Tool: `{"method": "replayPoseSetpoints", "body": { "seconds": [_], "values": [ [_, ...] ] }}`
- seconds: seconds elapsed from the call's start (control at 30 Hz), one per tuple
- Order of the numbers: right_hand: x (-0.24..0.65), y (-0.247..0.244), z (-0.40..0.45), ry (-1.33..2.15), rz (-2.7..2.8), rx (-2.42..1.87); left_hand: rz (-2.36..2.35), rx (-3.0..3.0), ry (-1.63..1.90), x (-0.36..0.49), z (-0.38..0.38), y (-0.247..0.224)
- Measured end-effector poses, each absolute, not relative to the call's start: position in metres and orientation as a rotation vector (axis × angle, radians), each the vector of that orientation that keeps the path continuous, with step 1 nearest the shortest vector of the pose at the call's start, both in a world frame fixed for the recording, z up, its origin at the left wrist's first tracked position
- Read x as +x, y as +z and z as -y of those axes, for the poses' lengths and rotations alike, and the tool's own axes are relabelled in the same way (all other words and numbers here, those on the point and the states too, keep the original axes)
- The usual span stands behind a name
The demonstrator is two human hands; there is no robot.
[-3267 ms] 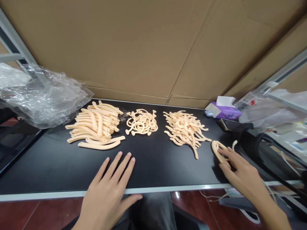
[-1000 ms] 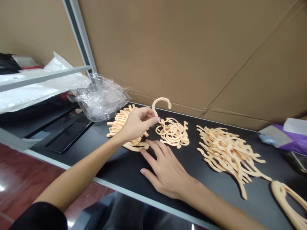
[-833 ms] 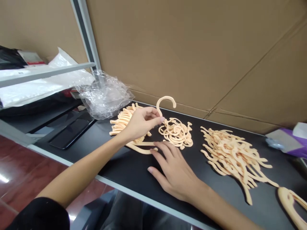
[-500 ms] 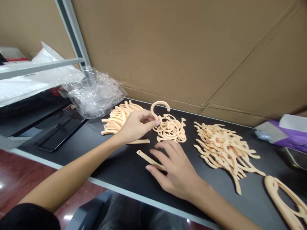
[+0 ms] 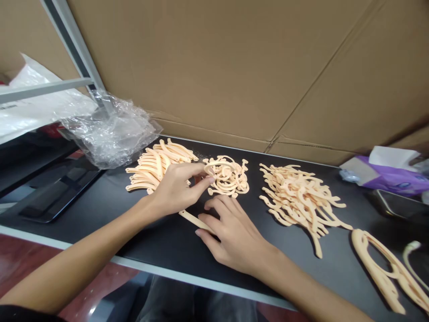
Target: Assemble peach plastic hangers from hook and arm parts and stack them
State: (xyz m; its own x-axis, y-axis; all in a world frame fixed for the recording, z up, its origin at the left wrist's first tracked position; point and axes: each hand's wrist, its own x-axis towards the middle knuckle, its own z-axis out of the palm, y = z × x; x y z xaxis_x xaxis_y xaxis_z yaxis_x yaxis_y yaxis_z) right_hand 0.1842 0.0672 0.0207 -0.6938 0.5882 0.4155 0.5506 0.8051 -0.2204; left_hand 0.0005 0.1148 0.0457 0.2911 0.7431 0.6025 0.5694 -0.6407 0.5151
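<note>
My left hand pinches a pale wooden-looking hanger hook between thumb and fingertips, over a small pile of similar hooks. The held hook's curve overlaps the pile from this angle. To the right and nearer me, my right hand is low over the black tabletop, its fingers bent and apart. A flat hanger arm piece with a small hole at its end reaches out between its thumb and forefinger. The piece's other end is hidden under the hand. Contact between fingers and piece is hard to make out.
Curved hanger arms are stacked left of the hooks. A larger heap of wavy pieces lies to the right, with an assembled hanger beyond it. Clear plastic wrap, a black tray and a purple tissue pack lie around the edges.
The hook in my left hand has come down from upright and tilted toward the hook pile. My right hand stays near the flat arm piece. The whole view has shifted slightly.
</note>
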Motion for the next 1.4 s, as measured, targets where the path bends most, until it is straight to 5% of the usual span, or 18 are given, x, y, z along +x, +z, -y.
{"method": "replayPoseSetpoints", "body": {
  "seconds": [0.33, 0.77, 1.03, 1.4],
  "values": [
    [0.196, 0.029, -0.077, -0.09, 2.54, -0.724, -1.124, 2.497, 1.492, -0.001, -0.115, 0.047],
    [0.189, 0.037, -0.079, 0.015, 2.566, -1.795, -1.037, 2.585, 1.516, 0.003, -0.111, 0.045],
    [0.193, 0.044, -0.074, 0.396, 2.662, -1.467, -0.885, 2.644, 1.567, 0.008, -0.106, 0.046],
    [0.191, 0.026, -0.075, 0.294, 2.59, -1.182, -0.979, 2.482, 1.428, 0.01, -0.104, 0.045]
  ]
}}
